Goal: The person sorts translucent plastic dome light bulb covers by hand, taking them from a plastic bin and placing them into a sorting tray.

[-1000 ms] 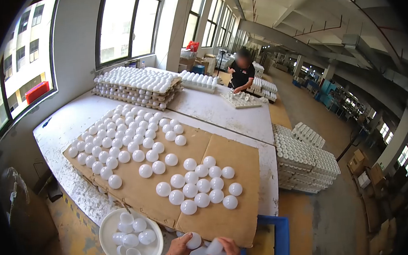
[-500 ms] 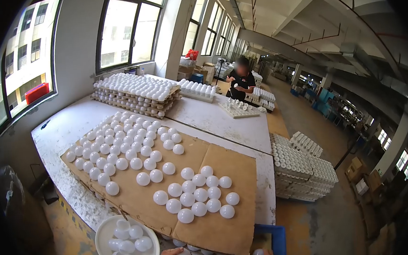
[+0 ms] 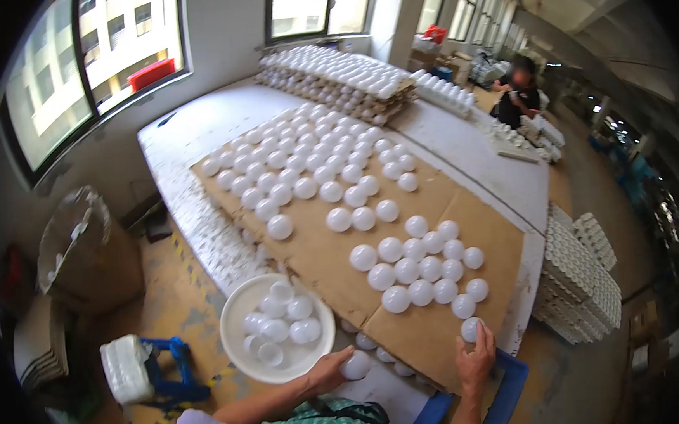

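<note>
I have the left hand half-curled round a white globe, the right hand closed on another globe, near right on the cardboard. Both look light, slick, maybe brittle; I'd cup their sides

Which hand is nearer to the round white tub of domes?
Left. The left hand is just beside the tub; the right hand is at the cardboard's far corner.

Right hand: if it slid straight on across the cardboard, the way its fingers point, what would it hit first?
Past the white dome at its fingertips, the right hand would probably meet the cluster's nearest dome; the exact gap is unclear.
</note>
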{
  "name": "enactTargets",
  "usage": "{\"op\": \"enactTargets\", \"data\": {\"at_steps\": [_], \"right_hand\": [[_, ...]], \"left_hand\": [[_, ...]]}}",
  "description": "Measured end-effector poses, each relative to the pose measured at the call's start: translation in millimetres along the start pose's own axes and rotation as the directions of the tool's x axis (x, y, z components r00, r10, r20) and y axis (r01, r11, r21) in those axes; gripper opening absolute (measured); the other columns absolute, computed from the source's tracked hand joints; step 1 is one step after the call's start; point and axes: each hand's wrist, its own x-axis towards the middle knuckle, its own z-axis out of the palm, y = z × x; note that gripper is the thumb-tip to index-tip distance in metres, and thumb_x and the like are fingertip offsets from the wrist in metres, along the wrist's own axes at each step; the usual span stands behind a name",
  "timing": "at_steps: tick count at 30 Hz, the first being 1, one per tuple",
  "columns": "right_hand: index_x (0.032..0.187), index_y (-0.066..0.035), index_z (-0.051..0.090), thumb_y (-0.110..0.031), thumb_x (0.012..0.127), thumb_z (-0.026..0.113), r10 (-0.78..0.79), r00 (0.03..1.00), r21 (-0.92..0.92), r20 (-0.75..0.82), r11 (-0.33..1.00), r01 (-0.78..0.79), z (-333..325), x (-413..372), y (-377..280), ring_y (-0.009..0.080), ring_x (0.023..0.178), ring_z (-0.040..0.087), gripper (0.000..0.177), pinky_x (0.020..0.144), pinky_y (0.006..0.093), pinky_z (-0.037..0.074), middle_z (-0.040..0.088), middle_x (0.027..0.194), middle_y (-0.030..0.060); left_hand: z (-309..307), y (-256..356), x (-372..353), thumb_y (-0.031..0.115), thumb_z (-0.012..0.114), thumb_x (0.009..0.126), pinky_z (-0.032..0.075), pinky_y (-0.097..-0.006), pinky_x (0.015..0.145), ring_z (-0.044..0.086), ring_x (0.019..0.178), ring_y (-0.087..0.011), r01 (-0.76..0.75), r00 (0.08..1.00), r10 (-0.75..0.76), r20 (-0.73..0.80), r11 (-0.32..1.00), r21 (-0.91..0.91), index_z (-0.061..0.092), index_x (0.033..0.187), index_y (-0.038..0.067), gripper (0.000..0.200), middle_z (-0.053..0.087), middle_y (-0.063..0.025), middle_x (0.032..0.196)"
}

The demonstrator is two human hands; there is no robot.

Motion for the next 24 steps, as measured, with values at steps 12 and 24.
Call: {"op": "enactTargets", "data": {"at_steps": [12,24], "right_hand": [[0.115,-0.003,0.057,-0.027,0.06,0.082,-0.479,0.85,0.407,0.218,0.836,0.367,23.6,-79.1,-88.0,0.0314,0.089,0.058,0.064,0.074,0.0419,0.05,0.059,0.108,0.0136],[0.111,0.001,0.059,-0.025,0.066,0.077,0.653,0.685,-0.364,0.323,0.754,-0.548,-4.9,-221.1,155.8,0.0399,0.1,0.057,0.055,0.087,0.0453,0.046,0.059,0.108,0.0234]], "left_hand": [[0.4,-32.0,3.7,0.036,0.047,0.098,0.043,-0.0356,0.099,0.052,0.115,-0.021,0.137,0.932,-0.156,0.328,0.987,0.078,0.047,0.126,0.002,0.044,0.052,-0.0099,0.126],[-195.0,102.4,-12.8,0.038,0.079,0.063,0.032,-0.0453,0.104,0.047,0.12,-0.0337,0.035,0.743,0.603,0.291,-0.469,0.882,0.054,0.115,0.005,0.067,0.054,-0.0188,0.122]]}}
